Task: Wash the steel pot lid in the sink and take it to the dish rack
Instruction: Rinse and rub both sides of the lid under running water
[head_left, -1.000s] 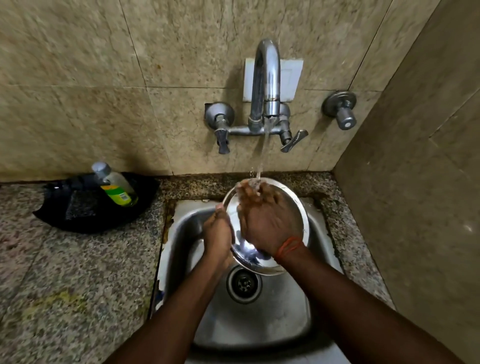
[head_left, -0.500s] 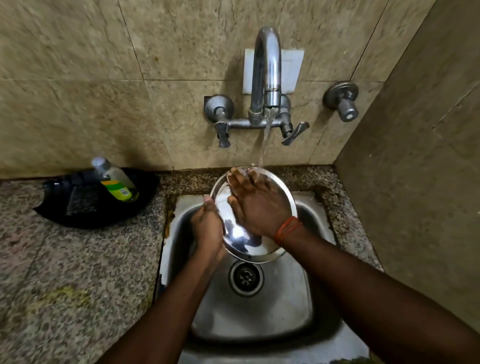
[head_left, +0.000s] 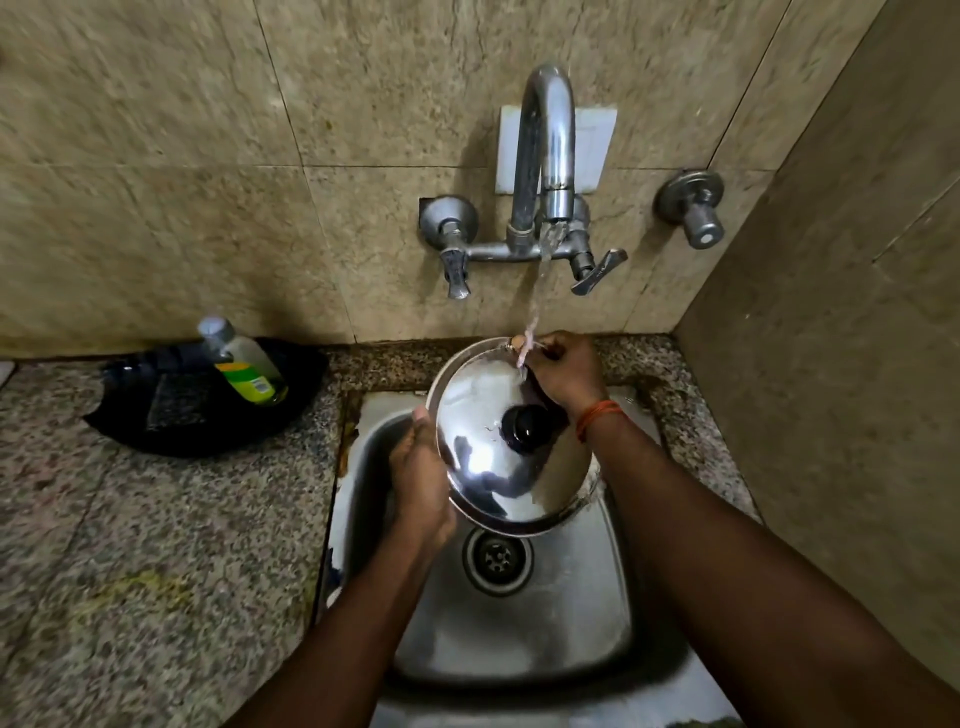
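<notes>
**Steel lid held under the running tap**

The steel pot lid (head_left: 498, 452) sits at the centre of the frame, tilted above the steel sink (head_left: 519, 639), its domed outer face and black knob (head_left: 524, 428) turned toward the camera. The left hand (head_left: 418, 488) grips the lid's left rim, fingers (head_left: 415, 447) curled together around the edge and mostly hidden behind the metal. The right hand (head_left: 566, 374) closes on the upper rim, its fingers bunched and pinching the edge right where the water stream (head_left: 535, 312) lands. An orange thread band (head_left: 597, 415) circles the right wrist. The stream falls from the chrome wall tap (head_left: 545, 156) in the upper centre. Below the lid, the sink drain (head_left: 497, 558) shows. On the speckled granite bench (head_left: 156, 545), at left of the frame, a black tray (head_left: 197, 415) holds a leaning bottle of yellow-green dish liquid (head_left: 244, 364).
</notes>
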